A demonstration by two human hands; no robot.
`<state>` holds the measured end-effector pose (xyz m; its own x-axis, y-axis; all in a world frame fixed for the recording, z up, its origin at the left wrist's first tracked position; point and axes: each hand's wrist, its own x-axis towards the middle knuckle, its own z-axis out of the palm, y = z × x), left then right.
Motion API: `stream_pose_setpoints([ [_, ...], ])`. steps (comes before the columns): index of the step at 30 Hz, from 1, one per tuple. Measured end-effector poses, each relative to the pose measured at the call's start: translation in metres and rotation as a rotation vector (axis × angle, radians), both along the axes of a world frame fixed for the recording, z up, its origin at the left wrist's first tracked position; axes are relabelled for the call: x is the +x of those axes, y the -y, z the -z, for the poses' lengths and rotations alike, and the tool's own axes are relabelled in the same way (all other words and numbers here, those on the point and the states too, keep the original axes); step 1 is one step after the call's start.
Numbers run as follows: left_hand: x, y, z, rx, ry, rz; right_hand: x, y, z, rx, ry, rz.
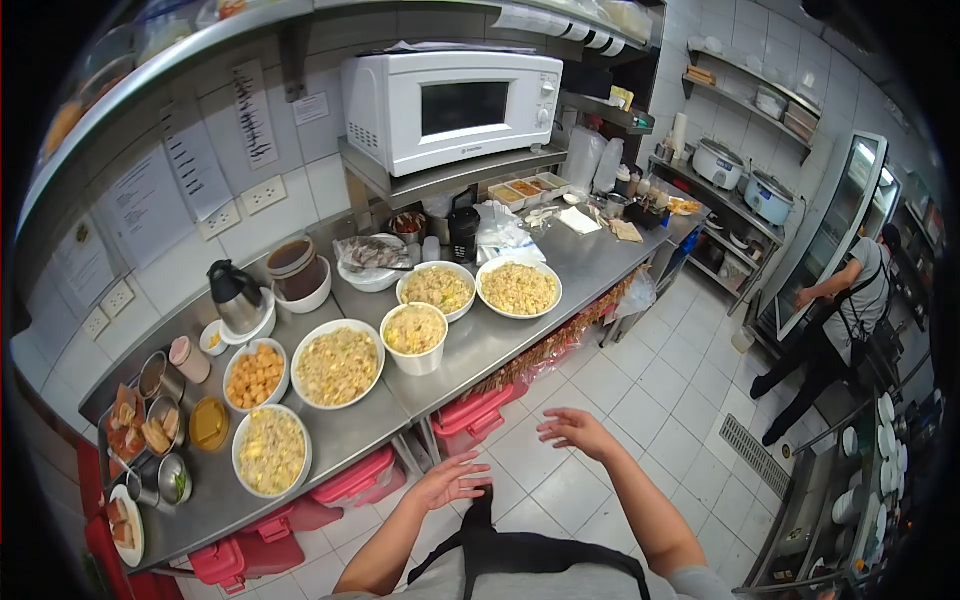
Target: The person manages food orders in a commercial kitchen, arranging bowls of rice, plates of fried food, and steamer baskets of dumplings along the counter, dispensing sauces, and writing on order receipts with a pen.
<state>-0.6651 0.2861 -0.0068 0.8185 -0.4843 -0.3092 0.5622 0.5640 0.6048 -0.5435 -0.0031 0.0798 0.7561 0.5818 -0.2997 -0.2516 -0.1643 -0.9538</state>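
My left hand [447, 482] hovers over the floor in front of the steel counter [420, 400], fingers spread and holding nothing. To its right, my right hand [580, 432] is also raised in the air, fingers apart, touching nothing. Nearest to them on the counter is a white tub of fried rice [414, 337]. Around it stand several white bowls of fried rice, among them a bowl at the right [518, 288], one behind the tub [437, 289], a large one at the left [340, 364] and one at the front edge [272, 451].
A bowl of golden fried balls [256, 375], a thermal jug [236, 297] and small containers fill the counter's left end. A microwave [455, 108] sits on a shelf above. Red bins [467, 417] stand underneath. Another person [842, 305] works by the glass-door fridge [835, 220].
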Motion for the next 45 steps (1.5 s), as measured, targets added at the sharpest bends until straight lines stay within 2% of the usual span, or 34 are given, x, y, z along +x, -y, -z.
stream_pose_setpoints([
  [2, 0.042, 0.007, 0.004, -0.019, 0.021, -0.005, 0.046, -0.019, 0.011, 0.028, -0.041, -0.013],
  [4, 0.094, 0.012, -0.008, -0.039, 0.053, -0.028, 0.088, -0.032, 0.021, 0.155, -0.206, 0.046],
  [10, 0.223, 0.021, -0.016, -0.075, 0.053, -0.625, 0.206, -0.045, 0.063, 0.419, -0.482, 0.186],
  [12, 0.260, 0.025, -0.021, -0.041, 0.033, -0.820, 0.233, -0.050, 0.053, 0.424, -0.509, 0.263],
  [13, 0.272, 0.022, -0.016, -0.069, 0.019, -0.884, 0.247, -0.051, 0.048, 0.435, -0.517, 0.309],
  [14, 0.287, 0.018, -0.003, -0.101, 0.016, -0.938, 0.267, -0.048, 0.058, 0.483, -0.483, 0.215],
  [15, 0.306, 0.015, 0.012, -0.139, 0.023, -0.980, 0.283, -0.049, 0.060, 0.422, -0.470, 0.230],
  [17, 0.333, -0.009, 0.066, -0.253, 0.105, -0.986, 0.317, -0.044, 0.086, 0.494, -0.509, 0.162],
  [19, 0.340, 0.012, 0.013, 0.039, -0.027, -1.199, 0.345, -0.039, 0.097, 0.360, -0.585, 0.033],
  [21, 0.347, 0.018, 0.004, 0.110, -0.069, -1.297, 0.356, -0.036, 0.099, 0.334, -0.554, -0.013],
  [23, 0.355, 0.003, 0.023, -0.029, -0.048, -1.300, 0.360, -0.027, 0.079, 0.285, -0.536, 0.035],
  [24, 0.358, -0.003, 0.032, 0.035, 0.042, -1.292, 0.365, -0.019, 0.071, 0.243, -0.520, 0.063],
  [26, 0.364, 0.003, 0.020, -0.036, 0.109, -1.292, 0.389, 0.004, 0.084, 0.286, -0.529, -0.003],
  [27, 0.363, -0.001, 0.031, 0.005, 0.111, -1.301, 0.399, 0.014, 0.091, 0.288, -0.544, -0.071],
  [29, 0.363, 0.015, 0.007, -0.026, 0.069, -1.357, 0.417, 0.036, 0.104, 0.292, -0.507, -0.125],
  [30, 0.366, 0.017, 0.007, -0.061, 0.007, -1.390, 0.424, 0.047, 0.097, 0.374, -0.617, -0.162],
  [31, 0.370, 0.014, 0.016, -0.065, -0.034, -1.411, 0.432, 0.057, 0.098, 0.343, -0.611, -0.157],
  [32, 0.370, 0.012, 0.028, -0.071, 0.051, -1.377, 0.439, 0.061, 0.098, 0.330, -0.593, -0.136],
  [33, 0.372, 0.028, 0.005, 0.075, -0.009, -1.403, 0.439, 0.064, 0.082, 0.348, -0.554, -0.176],
  [34, 0.373, 0.039, 0.004, 0.153, -0.008, -1.431, 0.441, 0.068, 0.071, 0.371, -0.513, -0.201],
  [35, 0.371, 0.052, 0.000, 0.151, -0.021, -1.410, 0.447, 0.067, 0.074, 0.358, -0.508, -0.189],
  [37, 0.365, 0.079, -0.003, 0.145, -0.050, -1.344, 0.459, 0.068, 0.083, 0.334, -0.496, -0.141],
  [40, 0.326, 0.106, 0.017, 0.114, -0.008, -1.059, 0.473, 0.063, 0.094, 0.356, -0.489, -0.090],
  [43, 0.259, 0.118, 0.014, 0.074, 0.015, -0.618, 0.478, 0.058, 0.096, 0.366, -0.476, -0.114],
  [45, 0.209, 0.113, 0.000, 0.195, -0.079, -0.598, 0.478, 0.060, 0.092, 0.344, -0.459, -0.128],
])
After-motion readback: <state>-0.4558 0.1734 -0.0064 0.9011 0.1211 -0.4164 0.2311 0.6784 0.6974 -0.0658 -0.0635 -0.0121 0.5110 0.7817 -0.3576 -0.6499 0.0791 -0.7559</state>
